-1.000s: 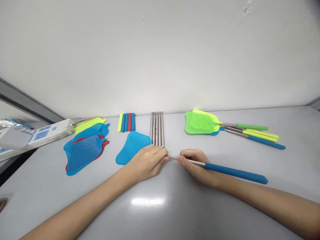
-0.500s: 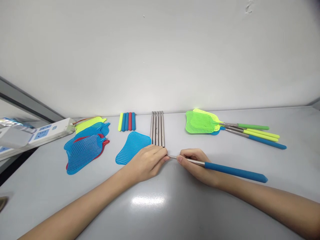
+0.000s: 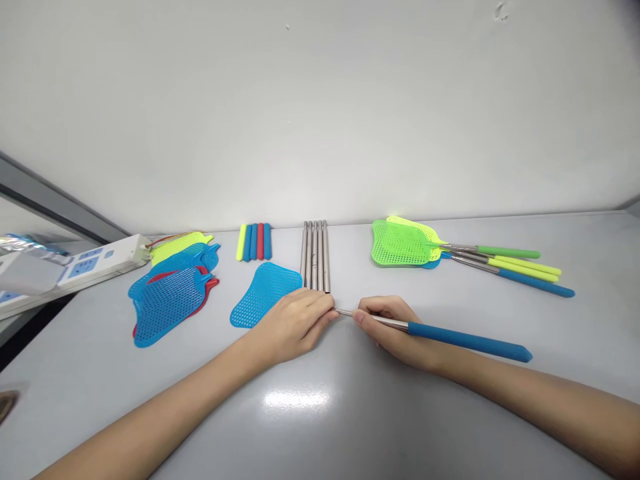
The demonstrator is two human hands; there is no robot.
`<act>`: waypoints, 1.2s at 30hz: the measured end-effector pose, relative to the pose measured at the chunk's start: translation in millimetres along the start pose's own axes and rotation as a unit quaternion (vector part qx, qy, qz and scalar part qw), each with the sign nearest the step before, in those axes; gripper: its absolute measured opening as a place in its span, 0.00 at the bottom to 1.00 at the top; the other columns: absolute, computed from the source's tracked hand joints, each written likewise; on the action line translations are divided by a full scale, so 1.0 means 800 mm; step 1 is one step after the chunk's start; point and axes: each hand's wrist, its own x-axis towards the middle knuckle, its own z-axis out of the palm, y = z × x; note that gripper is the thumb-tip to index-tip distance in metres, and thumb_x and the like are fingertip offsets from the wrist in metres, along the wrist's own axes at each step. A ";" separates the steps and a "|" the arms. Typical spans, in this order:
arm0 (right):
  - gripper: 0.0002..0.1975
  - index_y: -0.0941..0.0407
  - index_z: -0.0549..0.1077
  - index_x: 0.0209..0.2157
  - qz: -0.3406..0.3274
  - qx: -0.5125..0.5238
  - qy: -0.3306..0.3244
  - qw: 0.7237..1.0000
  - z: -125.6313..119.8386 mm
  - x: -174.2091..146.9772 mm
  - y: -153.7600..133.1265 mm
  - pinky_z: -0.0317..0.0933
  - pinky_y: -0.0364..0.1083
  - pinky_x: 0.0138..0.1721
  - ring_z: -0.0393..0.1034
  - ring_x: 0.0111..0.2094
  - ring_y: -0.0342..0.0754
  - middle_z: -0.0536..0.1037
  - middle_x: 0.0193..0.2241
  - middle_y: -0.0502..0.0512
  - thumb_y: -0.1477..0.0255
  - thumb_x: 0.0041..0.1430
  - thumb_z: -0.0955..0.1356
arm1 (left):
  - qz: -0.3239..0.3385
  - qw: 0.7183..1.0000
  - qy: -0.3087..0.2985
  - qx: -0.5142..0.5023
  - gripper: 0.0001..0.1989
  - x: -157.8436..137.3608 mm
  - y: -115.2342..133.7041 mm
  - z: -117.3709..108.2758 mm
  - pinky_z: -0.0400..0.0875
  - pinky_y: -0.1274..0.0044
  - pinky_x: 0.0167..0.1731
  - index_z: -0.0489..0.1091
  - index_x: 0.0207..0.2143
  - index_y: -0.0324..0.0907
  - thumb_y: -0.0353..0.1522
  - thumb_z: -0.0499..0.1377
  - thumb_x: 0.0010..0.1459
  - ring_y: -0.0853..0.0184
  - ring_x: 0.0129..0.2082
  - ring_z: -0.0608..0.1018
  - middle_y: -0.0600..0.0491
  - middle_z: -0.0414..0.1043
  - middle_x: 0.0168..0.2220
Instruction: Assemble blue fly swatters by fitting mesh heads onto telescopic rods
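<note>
A blue mesh fly swatter head (image 3: 265, 293) lies flat on the table, its neck hidden under my left hand (image 3: 296, 325). The fingers of that hand are closed over the neck, right where a thin metal rod comes out. My right hand (image 3: 393, 331) pinches this metal rod (image 3: 395, 323), which carries a blue foam handle (image 3: 467, 341) pointing to the right. Between my two hands a short stretch of the rod shows. How the rod and the head meet is covered by my left fingers.
Several metal rods (image 3: 315, 257) lie side by side behind my left hand, with foam grips (image 3: 254, 241) to their left. Swatter heads (image 3: 170, 303) overlap at left beside a white power strip (image 3: 90, 267). Swatters with handles (image 3: 405, 243) are piled at right. A wall stands behind.
Both hands keep their grip and place almost unchanged. The blue handle's far end has shifted very slightly left and up; the view has moved a little.
</note>
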 end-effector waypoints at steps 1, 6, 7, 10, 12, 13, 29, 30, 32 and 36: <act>0.17 0.58 0.55 0.16 0.001 -0.003 -0.001 1.000 0.000 0.000 -0.001 0.43 0.39 0.19 0.48 0.18 0.37 0.52 0.15 0.44 0.67 0.56 0.59 | -0.001 1.000 -0.002 -0.002 0.11 0.000 0.000 0.000 0.57 0.78 0.28 0.55 0.26 0.41 0.33 0.41 0.60 0.71 0.24 0.63 0.57 0.59 0.23; 0.17 0.58 0.55 0.16 0.000 -0.017 -0.005 1.000 -0.001 0.000 -0.003 0.44 0.39 0.19 0.49 0.19 0.37 0.52 0.14 0.44 0.67 0.56 0.59 | -0.008 1.000 -0.005 -0.011 0.11 -0.001 0.000 0.000 0.57 0.78 0.28 0.55 0.26 0.41 0.33 0.41 0.60 0.71 0.24 0.63 0.56 0.59 0.23; 0.17 0.58 0.55 0.16 0.000 -0.019 -0.004 1.000 -0.001 0.000 -0.003 0.45 0.39 0.19 0.49 0.19 0.37 0.52 0.14 0.44 0.67 0.56 0.59 | -0.009 1.000 -0.005 -0.013 0.11 -0.001 0.000 0.000 0.57 0.78 0.28 0.55 0.26 0.41 0.33 0.41 0.60 0.71 0.24 0.63 0.56 0.59 0.23; 0.17 0.58 0.56 0.16 0.001 -0.024 -0.004 1.000 -0.001 0.001 -0.003 0.45 0.39 0.19 0.49 0.19 0.37 0.53 0.14 0.44 0.67 0.56 0.59 | -0.011 1.000 -0.005 -0.017 0.11 -0.001 0.000 0.001 0.57 0.78 0.28 0.55 0.26 0.41 0.33 0.41 0.60 0.71 0.24 0.63 0.57 0.59 0.23; 0.17 0.58 0.56 0.16 -0.001 -0.028 -0.003 1.000 0.000 0.001 -0.002 0.45 0.39 0.19 0.49 0.19 0.37 0.53 0.15 0.45 0.66 0.56 0.59 | -0.012 1.000 -0.008 -0.018 0.11 -0.001 0.000 0.001 0.57 0.78 0.28 0.56 0.27 0.41 0.33 0.41 0.60 0.71 0.24 0.63 0.57 0.60 0.23; 0.17 0.58 0.56 0.16 -0.002 -0.030 -0.002 1.000 0.000 0.002 -0.002 0.45 0.39 0.19 0.49 0.19 0.37 0.53 0.15 0.45 0.66 0.56 0.59 | -0.013 1.000 -0.009 -0.018 0.11 -0.001 0.000 0.001 0.57 0.78 0.28 0.56 0.27 0.41 0.33 0.41 0.60 0.71 0.24 0.63 0.57 0.60 0.23; 0.18 0.58 0.57 0.17 0.004 -0.031 -0.003 1.000 0.001 0.002 -0.003 0.46 0.39 0.20 0.50 0.19 0.37 0.55 0.15 0.45 0.65 0.56 0.59 | -0.015 1.000 -0.012 -0.024 0.12 -0.001 -0.001 0.001 0.57 0.78 0.29 0.56 0.27 0.41 0.34 0.41 0.60 0.71 0.25 0.64 0.56 0.60 0.24; 0.18 0.58 0.57 0.17 0.005 -0.031 -0.003 0.999 0.001 0.002 -0.003 0.46 0.39 0.20 0.50 0.19 0.37 0.55 0.15 0.45 0.65 0.56 0.59 | -0.016 1.000 -0.012 -0.024 0.11 -0.001 -0.001 0.000 0.57 0.78 0.29 0.56 0.27 0.41 0.34 0.41 0.60 0.71 0.25 0.64 0.56 0.60 0.24; 0.18 0.58 0.57 0.17 0.007 -0.031 -0.004 0.999 0.001 0.002 -0.003 0.46 0.39 0.20 0.50 0.19 0.38 0.55 0.15 0.45 0.65 0.56 0.59 | -0.016 0.999 -0.013 -0.026 0.12 -0.001 0.000 0.000 0.57 0.78 0.29 0.56 0.27 0.41 0.34 0.41 0.60 0.71 0.25 0.64 0.56 0.60 0.24; 0.18 0.58 0.57 0.17 0.009 -0.025 -0.006 1.000 0.000 0.000 -0.004 0.45 0.39 0.20 0.50 0.19 0.38 0.54 0.15 0.45 0.64 0.56 0.59 | -0.019 0.999 -0.012 -0.026 0.12 -0.001 0.000 -0.001 0.57 0.78 0.29 0.57 0.27 0.41 0.34 0.41 0.60 0.71 0.25 0.64 0.56 0.60 0.24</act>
